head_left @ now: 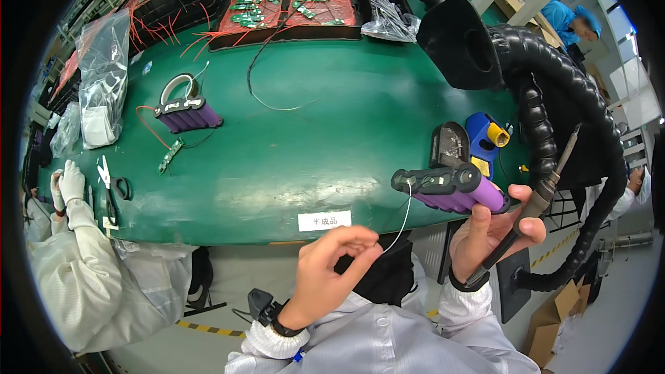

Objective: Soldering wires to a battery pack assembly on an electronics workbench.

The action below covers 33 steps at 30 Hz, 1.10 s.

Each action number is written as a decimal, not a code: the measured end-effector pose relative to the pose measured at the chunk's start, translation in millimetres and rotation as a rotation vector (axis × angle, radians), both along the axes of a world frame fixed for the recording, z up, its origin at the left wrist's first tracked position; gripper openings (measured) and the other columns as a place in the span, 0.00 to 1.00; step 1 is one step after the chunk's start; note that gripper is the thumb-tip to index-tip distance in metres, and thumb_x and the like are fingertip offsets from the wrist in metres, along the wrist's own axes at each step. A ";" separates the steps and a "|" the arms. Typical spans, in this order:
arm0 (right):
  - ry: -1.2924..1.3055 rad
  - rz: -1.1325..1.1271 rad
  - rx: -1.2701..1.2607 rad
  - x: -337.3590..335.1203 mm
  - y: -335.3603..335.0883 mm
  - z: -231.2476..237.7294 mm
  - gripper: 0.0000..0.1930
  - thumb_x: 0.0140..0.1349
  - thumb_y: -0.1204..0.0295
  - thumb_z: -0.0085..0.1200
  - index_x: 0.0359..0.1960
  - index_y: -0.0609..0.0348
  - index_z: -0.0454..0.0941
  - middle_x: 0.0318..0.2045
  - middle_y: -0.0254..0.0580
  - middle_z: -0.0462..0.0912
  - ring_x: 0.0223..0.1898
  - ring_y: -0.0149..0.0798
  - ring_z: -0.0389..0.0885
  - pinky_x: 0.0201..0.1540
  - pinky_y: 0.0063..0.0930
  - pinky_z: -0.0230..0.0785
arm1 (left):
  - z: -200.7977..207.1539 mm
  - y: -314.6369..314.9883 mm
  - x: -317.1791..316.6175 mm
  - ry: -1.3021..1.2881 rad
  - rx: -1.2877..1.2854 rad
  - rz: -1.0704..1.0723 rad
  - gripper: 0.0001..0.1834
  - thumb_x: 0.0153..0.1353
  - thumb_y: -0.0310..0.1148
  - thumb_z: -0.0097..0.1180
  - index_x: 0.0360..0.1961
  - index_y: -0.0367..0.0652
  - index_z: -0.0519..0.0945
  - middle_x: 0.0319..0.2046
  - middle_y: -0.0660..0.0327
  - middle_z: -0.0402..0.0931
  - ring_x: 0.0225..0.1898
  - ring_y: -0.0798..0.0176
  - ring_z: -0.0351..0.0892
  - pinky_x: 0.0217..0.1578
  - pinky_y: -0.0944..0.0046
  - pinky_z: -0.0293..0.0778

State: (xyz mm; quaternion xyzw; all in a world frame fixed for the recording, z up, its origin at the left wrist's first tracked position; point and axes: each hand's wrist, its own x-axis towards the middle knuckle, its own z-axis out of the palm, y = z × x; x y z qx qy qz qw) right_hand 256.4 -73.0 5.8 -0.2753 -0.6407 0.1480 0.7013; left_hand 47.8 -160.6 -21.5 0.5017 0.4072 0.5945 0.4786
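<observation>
Between the fingertips of my left hand (334,271) the free end of a thin white wire (406,220) is pinched. That wire curves up to the black end cap of a purple battery pack (443,201), which is held tilted above the front edge of the table. My right hand (474,244) grips the pack at its right end. The same hand also holds a soldering iron (548,185), its tip pointing up and away to the right. Behind the pack lie a dark tip-cleaner tray (451,140) and a blue soldering iron stand (479,127).
A second purple pack (188,119) with a small green circuit board (170,155) lies at left, near scissors (111,187). A co-worker's gloved hand (72,184) rests at the left edge. Black trays (284,40) of boards stand behind; a black fume hose (554,62) arches at right.
</observation>
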 end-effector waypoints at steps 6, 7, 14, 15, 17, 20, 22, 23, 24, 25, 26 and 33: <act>0.040 -0.053 -0.006 4.1 -0.1 -1.8 0.28 0.66 0.85 0.61 0.57 0.41 0.60 0.60 0.51 0.68 0.56 0.45 0.78 0.62 0.40 0.77 | 12.9 -11.6 6.7 0.267 0.306 0.216 0.19 0.53 0.08 0.70 0.46 0.30 0.81 0.42 0.50 0.84 0.39 0.56 0.87 0.42 0.60 0.84; 0.043 -0.076 -0.007 4.9 -0.2 -3.6 0.28 0.66 0.84 0.61 0.57 0.41 0.60 0.60 0.51 0.68 0.56 0.45 0.79 0.61 0.40 0.77 | 13.8 -11.8 8.4 0.168 0.268 0.216 0.19 0.53 0.08 0.70 0.46 0.30 0.81 0.41 0.50 0.85 0.39 0.56 0.87 0.42 0.59 0.83; 0.081 -0.149 -0.035 10.6 -0.5 -5.6 0.26 0.67 0.85 0.60 0.57 0.44 0.60 0.60 0.47 0.71 0.58 0.43 0.79 0.62 0.38 0.79 | 13.9 -12.0 11.2 -0.205 0.167 0.129 0.28 0.57 0.07 0.65 0.57 0.32 0.71 0.44 0.48 0.85 0.49 0.53 0.89 0.54 0.56 0.84; 0.037 -0.191 -0.031 13.8 -0.5 -5.5 0.26 0.67 0.85 0.60 0.56 0.44 0.61 0.60 0.48 0.71 0.58 0.44 0.78 0.62 0.38 0.81 | 14.2 -12.4 10.2 -0.240 0.135 0.119 0.28 0.58 0.07 0.65 0.57 0.32 0.71 0.44 0.48 0.85 0.49 0.53 0.89 0.54 0.56 0.85; 0.084 -0.199 -0.075 13.4 -2.4 -6.1 0.28 0.65 0.85 0.63 0.56 0.42 0.60 0.59 0.51 0.70 0.61 0.46 0.73 0.63 0.42 0.76 | 14.9 -13.5 11.6 -0.308 0.071 0.096 0.27 0.58 0.06 0.65 0.57 0.32 0.71 0.44 0.47 0.85 0.49 0.53 0.89 0.53 0.56 0.85; 0.068 -0.206 -0.075 12.8 -2.4 -5.6 0.28 0.64 0.85 0.63 0.55 0.42 0.60 0.59 0.51 0.70 0.61 0.46 0.73 0.63 0.42 0.76 | 13.5 -13.3 12.0 -0.273 0.063 0.142 0.27 0.57 0.06 0.64 0.56 0.35 0.70 0.42 0.47 0.85 0.47 0.53 0.89 0.52 0.54 0.85; 0.073 -0.197 -0.056 14.4 -2.3 -5.8 0.28 0.64 0.84 0.63 0.56 0.41 0.60 0.59 0.50 0.70 0.61 0.46 0.73 0.63 0.42 0.76 | 11.4 -12.3 11.7 -0.202 0.094 0.171 0.28 0.57 0.06 0.63 0.55 0.36 0.69 0.41 0.47 0.85 0.46 0.53 0.89 0.51 0.53 0.85; 0.076 -0.193 -0.048 15.1 -2.3 -6.0 0.28 0.65 0.84 0.63 0.56 0.41 0.60 0.59 0.50 0.70 0.61 0.46 0.73 0.63 0.42 0.76 | 10.8 -12.2 11.3 -0.176 0.111 0.179 0.28 0.57 0.06 0.63 0.55 0.36 0.68 0.41 0.47 0.86 0.46 0.53 0.89 0.51 0.54 0.85; 0.075 -0.197 -0.032 17.0 -2.4 -5.8 0.28 0.65 0.83 0.63 0.56 0.40 0.60 0.59 0.50 0.70 0.61 0.46 0.73 0.64 0.42 0.76 | 10.1 -11.7 11.7 -0.151 0.129 0.184 0.29 0.57 0.05 0.63 0.55 0.37 0.68 0.41 0.47 0.86 0.46 0.53 0.89 0.51 0.54 0.85; 0.073 -0.202 -0.017 18.7 -2.7 -5.6 0.28 0.65 0.83 0.63 0.56 0.40 0.60 0.59 0.50 0.70 0.61 0.47 0.73 0.64 0.42 0.76 | 9.4 -11.1 11.7 -0.127 0.149 0.182 0.30 0.57 0.05 0.63 0.56 0.37 0.67 0.40 0.47 0.86 0.46 0.53 0.89 0.51 0.54 0.85; 0.072 -0.207 -0.002 20.3 -3.2 -5.1 0.28 0.65 0.83 0.63 0.56 0.39 0.60 0.59 0.50 0.70 0.61 0.47 0.73 0.64 0.43 0.76 | 8.7 -10.4 11.3 -0.103 0.169 0.180 0.31 0.56 0.05 0.63 0.56 0.37 0.66 0.40 0.48 0.86 0.45 0.53 0.89 0.50 0.54 0.85; 0.056 -0.177 0.022 25.9 -16.4 8.0 0.27 0.66 0.83 0.60 0.56 0.37 0.61 0.60 0.50 0.69 0.58 0.52 0.79 0.59 0.47 0.85 | 0.3 -9.5 9.1 -0.120 0.218 0.227 0.33 0.57 0.05 0.63 0.60 0.35 0.64 0.45 0.43 0.87 0.47 0.51 0.90 0.53 0.55 0.85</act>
